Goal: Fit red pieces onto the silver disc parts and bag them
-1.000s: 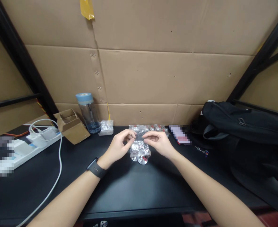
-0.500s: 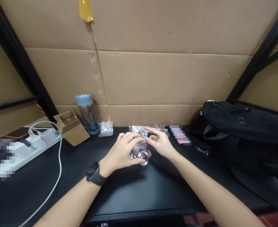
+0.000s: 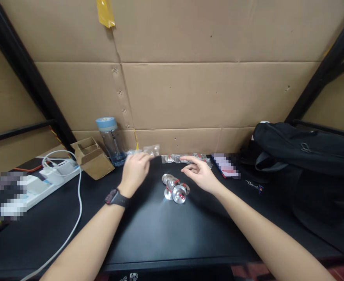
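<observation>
Several round silver metal pieces with red parts [image 3: 179, 194] lie in a small cluster on the black table, touching or overlapping. My left hand [image 3: 135, 171], left of the cluster and wearing a dark watch [image 3: 117, 197], has its fingers closed on a crumpled clear plastic bag [image 3: 152, 150]. The fingertips are partly hidden behind the hand. My right hand [image 3: 199, 175] hovers just right of the metal pieces with its fingers apart and nothing in them.
At the back lie bagged metal pieces [image 3: 170, 158] and a phone [image 3: 226, 166]. A bottle with blue lid [image 3: 112, 142], an opened cardboard box [image 3: 93, 160] and a white power strip [image 3: 39, 187] stand left. A black backpack [image 3: 306, 148] fills the right, near a small keychain [image 3: 255, 186].
My left hand has moved left and away from the metal pieces, carrying the clear bag. The cluster is now uncovered. My right hand has stayed nearly where it was.
</observation>
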`<action>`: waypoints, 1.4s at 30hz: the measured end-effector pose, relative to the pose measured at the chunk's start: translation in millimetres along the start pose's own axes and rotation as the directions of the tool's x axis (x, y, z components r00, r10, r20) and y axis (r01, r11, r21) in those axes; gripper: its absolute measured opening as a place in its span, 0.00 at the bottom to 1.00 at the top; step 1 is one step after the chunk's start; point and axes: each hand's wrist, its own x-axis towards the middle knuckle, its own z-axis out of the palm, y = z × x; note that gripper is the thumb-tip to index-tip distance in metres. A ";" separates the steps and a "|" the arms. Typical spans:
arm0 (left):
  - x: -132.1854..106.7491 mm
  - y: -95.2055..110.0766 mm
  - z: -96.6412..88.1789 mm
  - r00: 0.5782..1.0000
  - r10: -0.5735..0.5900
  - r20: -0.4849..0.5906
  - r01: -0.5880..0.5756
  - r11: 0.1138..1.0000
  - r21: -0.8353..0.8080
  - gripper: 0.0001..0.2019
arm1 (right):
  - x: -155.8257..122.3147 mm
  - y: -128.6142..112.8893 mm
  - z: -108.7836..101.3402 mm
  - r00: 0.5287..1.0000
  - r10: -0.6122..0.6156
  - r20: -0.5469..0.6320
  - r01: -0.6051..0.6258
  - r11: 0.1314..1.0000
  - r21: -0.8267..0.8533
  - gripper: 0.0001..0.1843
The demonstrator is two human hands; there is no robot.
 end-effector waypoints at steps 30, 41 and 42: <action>-12.3 -41.9 21.6 0.935 -0.248 0.253 0.243 0.969 0.054 0.19 | 98.8 58.4 29.3 0.952 0.104 0.287 0.208 0.467 -0.859 0.27; -11.7 -7.5 29.5 0.977 -0.056 0.207 0.116 0.950 -0.290 0.20 | 117.8 39.8 47.0 0.973 0.074 0.221 0.134 0.595 -0.793 0.16; -12.7 -4.4 29.8 0.978 -0.033 0.204 0.095 0.948 -0.304 0.21 | 114.6 33.5 45.4 0.971 0.059 0.233 0.149 0.614 -0.775 0.17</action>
